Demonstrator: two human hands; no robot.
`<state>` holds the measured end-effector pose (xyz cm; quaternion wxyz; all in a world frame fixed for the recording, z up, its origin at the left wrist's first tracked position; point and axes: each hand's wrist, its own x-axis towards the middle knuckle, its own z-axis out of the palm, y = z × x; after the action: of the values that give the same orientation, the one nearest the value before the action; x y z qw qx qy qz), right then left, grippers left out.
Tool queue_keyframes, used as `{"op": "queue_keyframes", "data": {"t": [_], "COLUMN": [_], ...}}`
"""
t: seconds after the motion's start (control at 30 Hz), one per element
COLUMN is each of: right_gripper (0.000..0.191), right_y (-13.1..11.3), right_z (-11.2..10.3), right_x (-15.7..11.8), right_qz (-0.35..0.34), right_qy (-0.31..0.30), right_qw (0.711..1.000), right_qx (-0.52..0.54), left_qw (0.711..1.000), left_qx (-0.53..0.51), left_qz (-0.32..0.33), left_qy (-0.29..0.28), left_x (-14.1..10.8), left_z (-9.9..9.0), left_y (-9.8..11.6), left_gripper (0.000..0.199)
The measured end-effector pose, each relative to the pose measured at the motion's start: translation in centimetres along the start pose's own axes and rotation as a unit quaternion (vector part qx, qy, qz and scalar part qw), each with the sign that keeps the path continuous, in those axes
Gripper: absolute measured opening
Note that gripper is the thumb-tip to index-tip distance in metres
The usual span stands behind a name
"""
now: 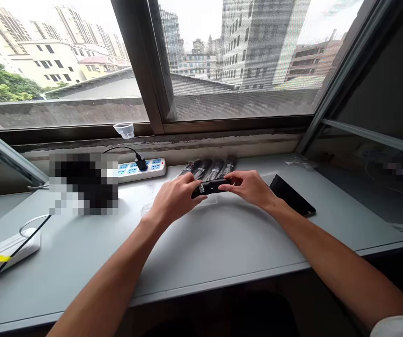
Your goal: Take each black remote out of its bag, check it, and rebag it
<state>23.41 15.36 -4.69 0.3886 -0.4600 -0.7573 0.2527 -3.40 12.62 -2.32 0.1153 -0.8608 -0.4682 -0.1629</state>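
Note:
A small black oblong device (211, 186) with a pale label near its left end is held level above the grey table. My left hand (175, 195) grips its left end between thumb and fingers. At the other end, my right hand (245, 186) pinches it with thumb and fingertips. Just behind the device lie several clear plastic bags (217, 167) with black items inside, partly covered by my hands. A dark flat tablet-like slab (293, 195) rests to the right of my right hand, its near-left part behind my wrist.
A white power strip (155, 167) with a black plug (141, 163) stands by the wall. Another white strip (8, 255) with a yellow tag lies at the left. A clear plastic cup (124, 130) is at the window sill. A blurred-out dark object (89, 185) stands left. Metal frames flank the table (222, 248).

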Motion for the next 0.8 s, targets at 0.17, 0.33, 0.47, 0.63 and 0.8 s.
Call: {"op": "queue_keyframes", "data": {"t": [0.17, 0.33, 0.47, 0.63, 0.8], "right_gripper": [0.036, 0.029, 0.032, 0.043, 0.040], "right_y": [1.3, 2.2, 2.5, 2.4, 2.3], "right_z": [-0.3, -0.6, -0.6, -0.8, -1.0], "right_x": [0.4, 0.8, 0.8, 0.9, 0.8], "right_qz": [-0.009, -0.060, -0.093, -0.118, -0.095], "right_qy": [0.028, 0.026, 0.008, 0.005, -0.013], "right_qw": [0.993, 0.990, 0.995, 0.993, 0.995], "right_qx": [0.114, 0.123, 0.021, -0.010, -0.004], "left_qw": [0.999, 0.999, 0.999, 0.999, 0.999], "left_qx": [0.009, -0.019, -0.031, -0.028, -0.029], "left_qz": [-0.031, -0.040, -0.038, -0.024, -0.024], "left_qy": [0.007, 0.014, 0.014, 0.010, 0.013], "left_x": [-0.2, -0.5, -0.6, -0.5, -0.5], "left_z": [-0.6, -0.7, -0.6, -0.5, -0.4], "left_y": [-1.9, -3.8, -3.7, -3.5, -3.6], "left_gripper": [0.042, 0.044, 0.044, 0.043, 0.042]}}
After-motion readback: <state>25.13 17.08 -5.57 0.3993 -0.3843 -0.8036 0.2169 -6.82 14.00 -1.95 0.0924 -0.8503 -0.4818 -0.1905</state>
